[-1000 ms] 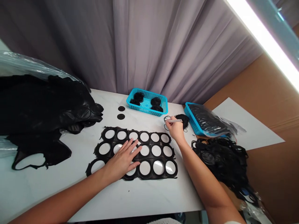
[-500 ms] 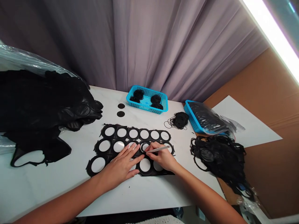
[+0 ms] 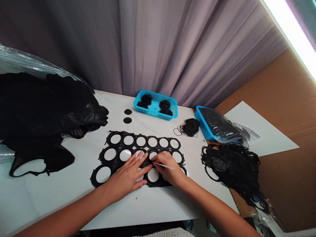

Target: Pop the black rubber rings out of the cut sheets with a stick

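A flat black sheet (image 3: 115,165) with rows of round holes lies on the white table, pale surface showing through the holes. My left hand (image 3: 132,171) rests on it, fingers spread, over the middle and front rows. My right hand (image 3: 170,168) pinches a thin, pale, pen-like tool (image 3: 165,165). Its tip meets the black rim of a middle-row hole, just right of my left fingertips. What kind of tip it has is too small to tell. Both hands cover some of the holes.
Behind the sheet are two black discs (image 3: 127,120), a blue basket (image 3: 155,114) with black loop bundles, and a tangled black bundle (image 3: 191,127). A bagged black load sits in another blue basket (image 3: 204,126). Black scraps (image 3: 232,171) lie right; a black heap (image 3: 49,105) fills the left.
My right hand has turned and shifted slightly, and the tool now lies at a different slant, its tip at the front of the rim. My left hand stays put.
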Demonstrator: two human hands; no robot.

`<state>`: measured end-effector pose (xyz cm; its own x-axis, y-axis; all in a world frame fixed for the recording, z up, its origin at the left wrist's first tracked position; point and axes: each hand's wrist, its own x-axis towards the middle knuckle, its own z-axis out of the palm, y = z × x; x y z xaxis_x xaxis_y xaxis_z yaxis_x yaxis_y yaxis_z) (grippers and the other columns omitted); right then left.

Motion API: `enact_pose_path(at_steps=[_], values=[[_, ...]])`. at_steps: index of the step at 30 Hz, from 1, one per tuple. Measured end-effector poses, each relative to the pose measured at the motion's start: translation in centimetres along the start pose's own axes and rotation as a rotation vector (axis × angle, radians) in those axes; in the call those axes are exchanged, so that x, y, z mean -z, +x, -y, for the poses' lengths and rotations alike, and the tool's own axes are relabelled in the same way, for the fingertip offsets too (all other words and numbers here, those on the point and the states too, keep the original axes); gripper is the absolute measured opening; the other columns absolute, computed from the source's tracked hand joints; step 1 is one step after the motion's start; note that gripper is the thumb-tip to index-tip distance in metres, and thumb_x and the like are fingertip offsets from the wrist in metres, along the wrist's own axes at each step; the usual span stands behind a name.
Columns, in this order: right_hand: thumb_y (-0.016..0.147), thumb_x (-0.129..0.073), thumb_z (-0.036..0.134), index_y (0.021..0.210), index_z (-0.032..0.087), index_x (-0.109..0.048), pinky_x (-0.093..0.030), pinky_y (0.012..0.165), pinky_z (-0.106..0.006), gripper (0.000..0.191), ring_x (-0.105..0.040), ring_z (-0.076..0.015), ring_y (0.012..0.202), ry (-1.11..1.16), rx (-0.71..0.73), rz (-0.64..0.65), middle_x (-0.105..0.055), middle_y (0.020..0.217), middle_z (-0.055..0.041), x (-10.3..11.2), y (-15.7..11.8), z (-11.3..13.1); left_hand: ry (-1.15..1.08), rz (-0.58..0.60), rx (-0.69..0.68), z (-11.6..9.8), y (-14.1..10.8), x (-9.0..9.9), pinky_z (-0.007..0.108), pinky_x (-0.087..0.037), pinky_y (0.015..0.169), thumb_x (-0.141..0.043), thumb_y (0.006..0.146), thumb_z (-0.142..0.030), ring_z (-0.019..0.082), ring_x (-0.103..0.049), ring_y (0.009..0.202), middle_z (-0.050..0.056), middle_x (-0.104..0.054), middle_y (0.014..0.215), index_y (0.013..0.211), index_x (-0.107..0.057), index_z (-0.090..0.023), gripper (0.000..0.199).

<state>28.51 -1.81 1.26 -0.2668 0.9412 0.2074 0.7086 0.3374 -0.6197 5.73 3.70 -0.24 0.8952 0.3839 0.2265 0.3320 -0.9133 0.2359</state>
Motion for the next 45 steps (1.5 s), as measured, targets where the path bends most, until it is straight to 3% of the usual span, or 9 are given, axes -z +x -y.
enact_pose_path(at_steps=[5, 10, 12, 18, 23, 35, 41, 43, 45], values=[[0.098, -0.044, 0.018, 0.099, 0.02, -0.058, -0.039, 0.089, -0.04, 0.014, -0.058, -0.024, 0.1, -0.294, 0.17, 0.0, -0.069, 0.11, -0.0108, 0.4, 0.4, -1.3, -0.013, 0.002, -0.004, 0.1, 0.0, 0.0, 0.051, -0.033, 0.115, -0.061, 0.095, -0.039, 0.033, -0.028, 0.146, 0.009, -0.026, 0.161, 0.146, -0.043, -0.029, 0.056], [0.091, -0.045, 0.015, 0.088, 0.019, -0.059, -0.039, 0.079, -0.038, 0.015, -0.059, -0.0262, 0.085, -0.429, -0.291, -0.378, -0.067, 0.085, -0.0104, 5.6, 3.8, -6.5, -0.03, -0.01, -0.009, 0.2, 0.1, 0.4, 0.051, -0.033, 0.115, -0.058, 0.097, -0.036, 0.032, -0.028, 0.146, 0.009, -0.027, 0.16, 0.146, -0.043, -0.029, 0.052], [0.089, -0.047, 0.016, 0.082, 0.02, -0.057, -0.04, 0.077, -0.037, 0.013, -0.06, -0.0256, 0.083, -0.341, -0.363, -0.44, -0.068, 0.085, -0.0097, 6.9, 4.2, -7.0, -0.035, -0.007, -0.009, 0.0, 0.0, 0.8, 0.052, -0.034, 0.114, -0.058, 0.097, -0.037, 0.033, -0.028, 0.145, 0.009, -0.028, 0.16, 0.147, -0.043, -0.028, 0.052], [0.088, -0.057, 0.025, 0.073, 0.022, -0.052, -0.046, 0.075, -0.032, 0.016, -0.064, -0.0206, 0.085, 0.274, -0.305, -0.135, -0.072, 0.091, -0.0043, 4.2, -0.3, -0.7, -0.037, 0.039, -0.088, -2.4, -1.7, 1.5, 0.05, -0.035, 0.114, -0.059, 0.097, -0.038, 0.03, -0.034, 0.143, 0.009, -0.035, 0.157, 0.146, -0.044, -0.028, 0.052], [0.087, -0.06, 0.018, 0.07, 0.022, -0.053, -0.045, 0.075, -0.032, 0.019, -0.062, -0.0189, 0.084, 0.363, -0.299, 0.026, -0.072, 0.09, -0.0023, 1.3, -3.8, 3.2, -0.031, 0.051, -0.071, -3.9, -3.2, 0.9, 0.049, -0.036, 0.114, -0.059, 0.095, -0.042, 0.031, -0.038, 0.141, 0.01, -0.037, 0.156, 0.147, -0.043, -0.027, 0.056], [0.087, -0.064, 0.014, 0.071, 0.023, -0.056, -0.044, 0.078, -0.036, 0.02, -0.061, -0.0199, 0.085, 0.222, -0.206, -0.013, -0.073, 0.09, -0.0014, -0.2, -4.7, 3.1, -0.074, 0.029, -0.055, -3.8, -3.4, 0.5, 0.048, -0.033, 0.116, -0.056, 0.098, -0.042, 0.028, -0.035, 0.143, 0.007, -0.034, 0.158, 0.148, -0.04, -0.029, 0.055], [0.098, -0.049, 0.014, 0.091, 0.023, -0.06, -0.039, 0.089, -0.043, 0.015, -0.061, -0.0241, 0.103, -0.088, 0.168, 0.07, -0.071, 0.118, -0.0078, -1.1, -5.5, 2.2, -0.085, 0.006, -0.045, -3.8, -3.4, 0.5, 0.049, -0.032, 0.116, -0.057, 0.097, -0.044, 0.03, -0.034, 0.143, 0.008, -0.03, 0.159, 0.145, -0.045, -0.03, 0.052], [0.099, -0.045, 0.015, 0.093, 0.022, -0.06, -0.038, 0.09, -0.044, 0.018, -0.061, -0.0247, 0.104, -0.138, 0.139, 0.014, -0.07, 0.12, -0.0096, -0.1, -5.0, 1.2, -0.092, -0.008, -0.045, -3.7, -3.4, 0.6, 0.048, -0.031, 0.116, -0.057, 0.097, -0.043, 0.029, -0.034, 0.144, 0.007, -0.03, 0.159, 0.145, -0.045, -0.03, 0.051], [0.098, -0.046, 0.018, 0.091, 0.023, -0.059, -0.039, 0.09, -0.044, 0.016, -0.062, -0.0251, 0.099, -0.14, -0.026, -0.137, -0.072, 0.111, -0.0095, 1.6, -4.0, -0.1, -0.091, -0.009, -0.048, -3.7, -3.4, 0.7, 0.049, -0.032, 0.116, -0.058, 0.097, -0.041, 0.03, -0.034, 0.143, 0.007, -0.029, 0.16, 0.144, -0.046, -0.031, 0.05]])
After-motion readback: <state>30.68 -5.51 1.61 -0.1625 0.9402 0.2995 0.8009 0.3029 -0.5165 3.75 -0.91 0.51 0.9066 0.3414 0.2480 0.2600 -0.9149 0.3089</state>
